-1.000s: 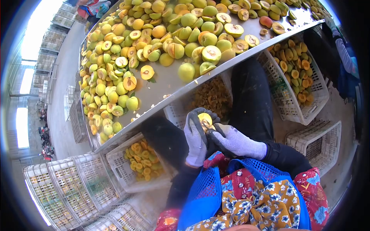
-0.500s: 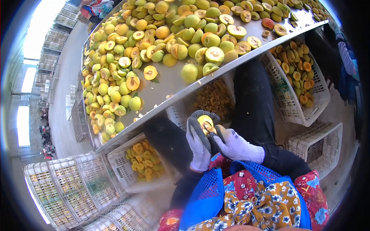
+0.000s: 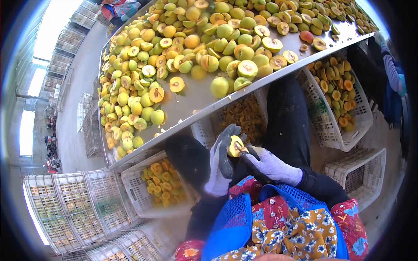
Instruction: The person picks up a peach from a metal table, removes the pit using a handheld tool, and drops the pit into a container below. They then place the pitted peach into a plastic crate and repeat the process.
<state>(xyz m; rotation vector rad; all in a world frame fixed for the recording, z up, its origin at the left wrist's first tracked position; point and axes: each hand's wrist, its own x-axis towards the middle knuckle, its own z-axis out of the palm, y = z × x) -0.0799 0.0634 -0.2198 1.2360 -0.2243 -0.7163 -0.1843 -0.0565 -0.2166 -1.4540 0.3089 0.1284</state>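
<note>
A halved apricot (image 3: 235, 145) with yellow flesh and a brown centre is held in front of my lap, cut face toward me. My left hand (image 3: 220, 162), in a lilac glove with a dark grip coating, holds it against the fingers. My right hand (image 3: 275, 167), gloved alike, has thumb and fingers pinched at the right edge of the cut face. Whatever lies between those right fingers is hidden. Beyond my hands, the metal table (image 3: 183, 106) carries a heap of whole and halved apricots (image 3: 141, 71).
Under the table edge stands a crate (image 3: 202, 132) of brownish scraps, between my knees. Crates of apricot halves stand at left (image 3: 135, 195) and right (image 3: 320, 117). An upturned crate (image 3: 370, 178) lies right. Stacked crates (image 3: 65, 204) stand left. Other people (image 3: 394, 71) are at the table's edges.
My left fingers have loosened and straightened somewhat around the apricot half. The right hand has shifted slightly right and down. The view has tilted a little.
</note>
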